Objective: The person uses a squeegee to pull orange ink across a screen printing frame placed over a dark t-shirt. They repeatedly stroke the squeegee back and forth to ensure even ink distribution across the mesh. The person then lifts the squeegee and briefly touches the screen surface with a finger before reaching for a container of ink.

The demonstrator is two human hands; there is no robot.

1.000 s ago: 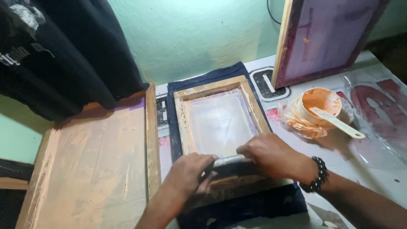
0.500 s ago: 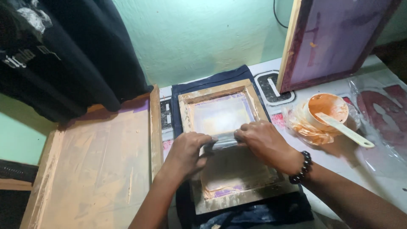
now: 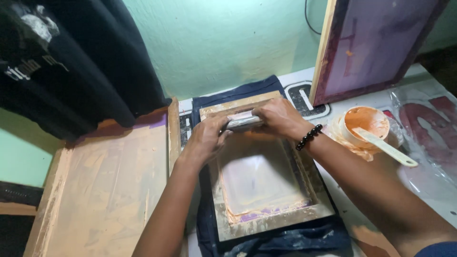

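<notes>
- Right, we see both hands clamped on a squeegee (image 3: 243,120) at the far end of the small wooden screen frame (image 3: 266,223).
- We have the left hand (image 3: 205,139) curled over the squeegee's left end, fingers wrapped tight.
- We have the right hand (image 3: 278,117) gripping the right end (a dark bead bracelet (image 3: 308,137) sits on that wrist).
- We note the frame lies flat on a dark blue garment (image 3: 247,90) on the table.
- We spot an orange ink tub (image 3: 365,123) with a pale spatula (image 3: 388,148) just right of the frame.
- We see a larger wooden screen (image 3: 100,185) lying to the left, and another screen (image 3: 376,43) leaning against the green wall.
</notes>
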